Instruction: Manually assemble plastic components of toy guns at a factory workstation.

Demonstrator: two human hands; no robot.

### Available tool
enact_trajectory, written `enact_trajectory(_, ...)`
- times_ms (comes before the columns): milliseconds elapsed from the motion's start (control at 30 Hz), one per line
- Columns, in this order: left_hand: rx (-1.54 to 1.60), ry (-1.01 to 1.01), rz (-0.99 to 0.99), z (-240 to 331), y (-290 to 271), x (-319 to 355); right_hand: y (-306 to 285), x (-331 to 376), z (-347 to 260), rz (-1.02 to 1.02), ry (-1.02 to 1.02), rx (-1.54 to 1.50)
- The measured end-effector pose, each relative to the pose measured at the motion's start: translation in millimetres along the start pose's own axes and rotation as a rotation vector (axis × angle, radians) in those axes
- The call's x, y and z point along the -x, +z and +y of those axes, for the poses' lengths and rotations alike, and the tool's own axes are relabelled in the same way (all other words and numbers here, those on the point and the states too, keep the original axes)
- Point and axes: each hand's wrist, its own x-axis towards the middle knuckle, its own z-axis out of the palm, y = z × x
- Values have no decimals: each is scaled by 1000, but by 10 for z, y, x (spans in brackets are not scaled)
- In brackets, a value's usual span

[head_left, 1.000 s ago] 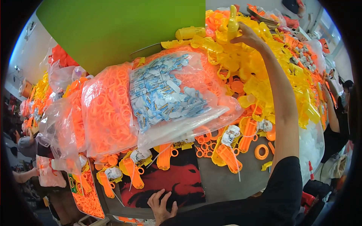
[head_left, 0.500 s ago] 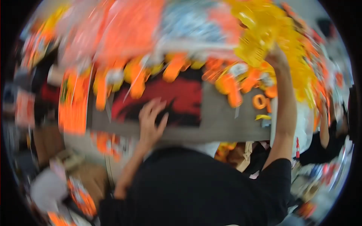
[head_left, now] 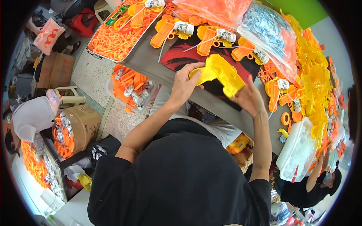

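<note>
Since a second ago, right arm back from the yellow pile [head_left: 315, 81] at the far side, now with a yellow toy-gun shell [head_left: 220, 73] brought over the dark mat [head_left: 181, 56] at the table's near edge. Left hand [head_left: 184, 84] closed on the shell's grip end. Right hand [head_left: 247, 98] open-fingered, cupping its other end from below.

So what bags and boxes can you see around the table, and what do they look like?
Clear plastic bag: top right on the table, bulging, full of small blue-white pieces.
Orange-filled bag: top edge, clear plastic, beside the first.
Cardboard box: on the floor at left, brown, open, holding orange parts.
Flat carton: floor, upper left, brown.
White tub: table's right end, translucent, rectangular.
Pink bag: top left, with red marks.
</note>
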Motion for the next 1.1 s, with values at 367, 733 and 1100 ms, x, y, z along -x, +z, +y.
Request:
enact_trajectory(367,-885,612,176,-173,19,-371,389,-101,352,643,-948,1640)
enact_trajectory(733,-1235,726,123,-94,-31,-1116,301,-652,540,697,-959,1774)
enact_trajectory(1100,-1421,707,99,-115,-151,-1225,236,-521,412,603,-908,1998)
